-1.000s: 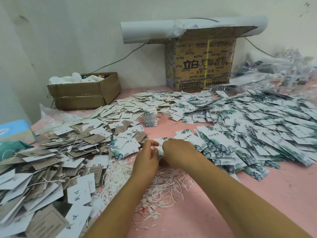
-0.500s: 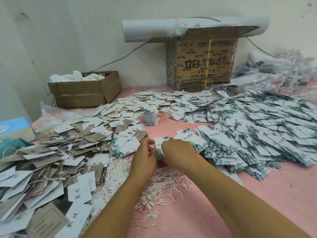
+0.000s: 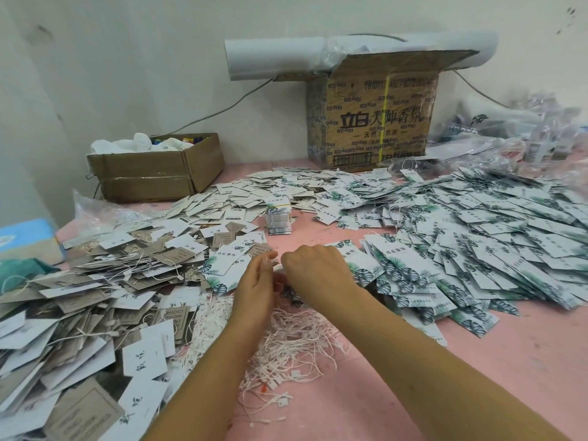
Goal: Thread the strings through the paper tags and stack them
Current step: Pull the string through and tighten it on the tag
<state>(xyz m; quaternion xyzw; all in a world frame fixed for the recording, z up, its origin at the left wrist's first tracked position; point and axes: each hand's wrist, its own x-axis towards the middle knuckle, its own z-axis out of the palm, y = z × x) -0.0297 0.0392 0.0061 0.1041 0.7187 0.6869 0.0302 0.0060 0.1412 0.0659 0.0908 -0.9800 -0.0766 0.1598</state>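
A pink table [image 3: 477,377] is running back to a white wall, where two cardboard boxes [image 3: 375,122] and one paper roll [image 3: 286,55] are sitting in the upper half of the frame.

At centre frame, the left hand [image 3: 254,288] and right hand [image 3: 313,268] are meeting with fingers curled tight, both closing on one leaf tag [image 3: 289,293] that is mostly hidden beneath them. Whether a string is also in the pinch, I cannot tell.

The loose strings [image 3: 286,338] are lying tangled just below the hands, so pulling one free is likely dragging others along. The unthreaded heap [image 3: 477,237] at right is crowding the hands and could slide into the threaded pile [image 3: 95,281] at left.

One banded stack [image 3: 278,218] is standing above the hands. Tags and strings are beyond counting.
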